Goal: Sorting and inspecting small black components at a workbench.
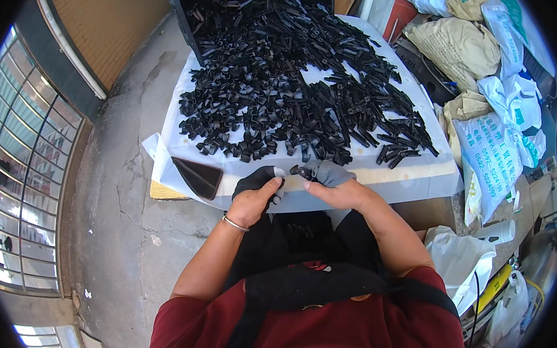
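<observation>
Hundreds of black pieces [242, 106] cover most of the table [167, 191], from the far edge almost to the near one. White plastic sheet [407, 190] over the top, thin, wrinkled, hanging past the near edge; yellowish wood shows at the near left corner. Dark open-fronted bin [188, 33] at the far edge, pieces spilling out of it. Concrete floor [123, 183] to the left, cracked and stained; beyond it, metal bars [33, 182], a pale pipe [70, 53] and a tan brick wall [107, 31]. Sacks [456, 51] crowd past the right edge, beige and white, crumpled, some printed.

Pieces are smooth and slightly shiny: short, curved, clip-like on the left half; long, narrow, straight on the right, loosely jumbled. Flat dark slab [207, 179] with rounded corners lies near the near left corner.

My hands are over the middle of the near edge, close together. Right hand [320, 176], grey fabric glove, bare thumb, pinches one small black part [299, 171]. Left hand [273, 186], black glove, has curled fingers; can't tell whether they hold anything. Thin metal bangle [235, 224] on my left wrist.
</observation>
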The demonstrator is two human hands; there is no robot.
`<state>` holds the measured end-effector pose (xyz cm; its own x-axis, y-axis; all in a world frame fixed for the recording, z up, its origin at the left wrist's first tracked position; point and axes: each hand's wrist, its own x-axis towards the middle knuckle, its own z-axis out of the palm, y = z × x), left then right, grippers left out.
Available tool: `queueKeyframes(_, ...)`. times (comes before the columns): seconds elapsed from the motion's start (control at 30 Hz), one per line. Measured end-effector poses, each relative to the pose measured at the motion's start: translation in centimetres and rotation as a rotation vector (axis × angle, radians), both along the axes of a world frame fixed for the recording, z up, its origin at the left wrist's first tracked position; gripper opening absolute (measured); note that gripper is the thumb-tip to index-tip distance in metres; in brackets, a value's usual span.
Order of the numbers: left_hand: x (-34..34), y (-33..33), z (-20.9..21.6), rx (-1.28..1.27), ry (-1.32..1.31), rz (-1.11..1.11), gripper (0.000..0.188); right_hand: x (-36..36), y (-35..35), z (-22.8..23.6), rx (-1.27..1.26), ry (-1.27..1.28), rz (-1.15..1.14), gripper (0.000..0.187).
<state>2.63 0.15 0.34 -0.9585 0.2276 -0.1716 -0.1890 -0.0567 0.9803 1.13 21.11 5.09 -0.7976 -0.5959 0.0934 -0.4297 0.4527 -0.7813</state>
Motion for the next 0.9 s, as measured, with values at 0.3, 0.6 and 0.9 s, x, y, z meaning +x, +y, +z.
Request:
queueKeyframes(0.3, 2.6, 1.6, 2.0, -0.486, 0.817, -0.129, 0.014, 2.8, -0.9, -2.8, -0.215, -0.107, -0.102, 0.035)
queueKeyframes(0.6, 3.4, 1.5, 0.9, 0.048, 0.036, 0.112, 0.042, 4.1, -3.0, -2.2, -0.505, -0.083, -0.294, 0.03)
queueKeyframes(0.9, 3.1, 0.2, 1.1, 0.052, -0.045, 0.065, 0.034, 4.5, -2.2, 0.1, -0.056, 0.242, -0.116, 0.03)
